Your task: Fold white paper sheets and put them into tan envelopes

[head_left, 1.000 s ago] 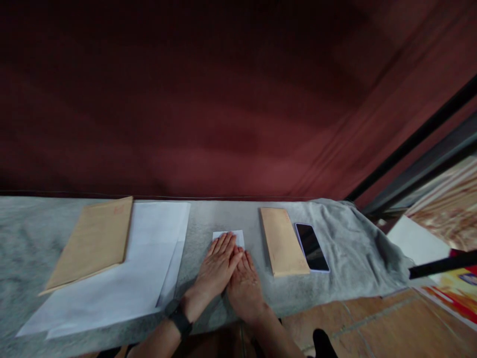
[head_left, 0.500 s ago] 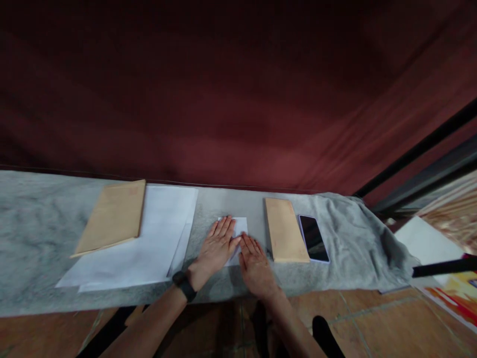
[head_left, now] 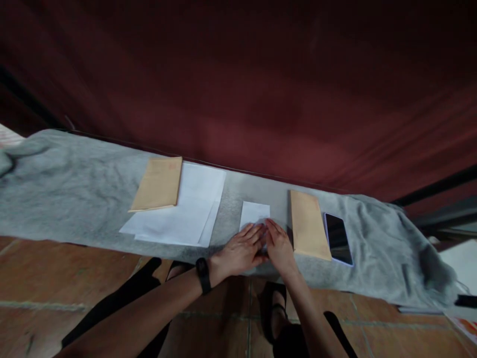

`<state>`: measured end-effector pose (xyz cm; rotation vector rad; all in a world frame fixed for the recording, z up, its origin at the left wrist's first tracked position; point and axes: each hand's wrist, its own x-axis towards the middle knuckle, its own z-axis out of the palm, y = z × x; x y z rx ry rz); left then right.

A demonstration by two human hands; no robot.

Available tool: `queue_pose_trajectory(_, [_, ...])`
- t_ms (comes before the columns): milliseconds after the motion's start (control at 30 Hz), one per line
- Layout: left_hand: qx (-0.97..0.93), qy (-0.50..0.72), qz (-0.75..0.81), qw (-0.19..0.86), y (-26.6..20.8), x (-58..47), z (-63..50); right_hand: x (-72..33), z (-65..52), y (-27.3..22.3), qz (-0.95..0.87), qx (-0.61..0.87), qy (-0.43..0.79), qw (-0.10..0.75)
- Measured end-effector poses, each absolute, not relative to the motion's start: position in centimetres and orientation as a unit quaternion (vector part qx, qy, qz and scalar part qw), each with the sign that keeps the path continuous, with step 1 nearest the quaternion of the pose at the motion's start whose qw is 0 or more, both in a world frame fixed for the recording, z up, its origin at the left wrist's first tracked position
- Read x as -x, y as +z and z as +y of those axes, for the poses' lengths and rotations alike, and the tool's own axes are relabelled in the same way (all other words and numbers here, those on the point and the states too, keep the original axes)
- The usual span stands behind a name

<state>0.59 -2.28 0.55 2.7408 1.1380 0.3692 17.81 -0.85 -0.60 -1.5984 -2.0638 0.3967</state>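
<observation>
A small folded white paper (head_left: 255, 212) lies on the grey cloth in front of me, its lower part covered by both hands. My left hand (head_left: 240, 250), with a black band at the wrist, is laid flat across the paper with its fingers stretched to the right. Close beside it, my right hand (head_left: 278, 247) rests on the paper's right edge, fingers extended and leaning toward the left fingertips. The fingertips are slightly blurred. Neither hand is wrapped round anything.
Left of the hands, a brown envelope (head_left: 158, 184) lies over several white sheets (head_left: 190, 209). To the right are another brown envelope (head_left: 308, 223) and a phone (head_left: 338, 238). Grey cloth (head_left: 93, 184) covers the narrow table; a dark red curtain (head_left: 238, 99) hangs behind.
The camera view has turned and shifted. Both hands have slid down the paper toward me, uncovering its upper part, and my left hand has turned to point more to the right.
</observation>
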Motion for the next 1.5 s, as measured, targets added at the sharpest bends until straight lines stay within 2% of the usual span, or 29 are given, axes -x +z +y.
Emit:
queue_pose_trajectory(167, [-0.929,0.125,0.339,0.078,0.6,-0.6,-3.4,-16.9,-0.7,-0.4,-0.766,0.577,0.152,0.239])
queue_pose_trajectory(333, [-0.915,0.143,0.366,0.091,0.0,-0.9,-3.7,-16.0,-0.3,-0.5,-0.820,0.520,0.142,0.192])
queue_pose_trajectory(500, [-0.920,0.150,0.350,0.093,0.1,-0.8,-3.8,-15.8,0.3,-0.5,-0.826,0.527,0.125,0.158])
queue_pose_trajectory(767, [-0.910,0.163,0.377,0.061,-0.5,0.5,-3.9,-16.2,0.7,-0.8,-0.801,0.571,0.082,0.159])
queue_pose_trajectory(1233, [-0.828,0.121,0.547,0.024,-0.9,2.9,-2.0,-17.1,-0.4,-1.2,-0.778,0.610,0.028,0.151])
queue_pose_trajectory(1500, [-0.808,0.120,0.577,0.013,-0.6,2.0,-1.6,-16.8,-1.1,-1.5,-0.765,0.622,-0.011,0.164])
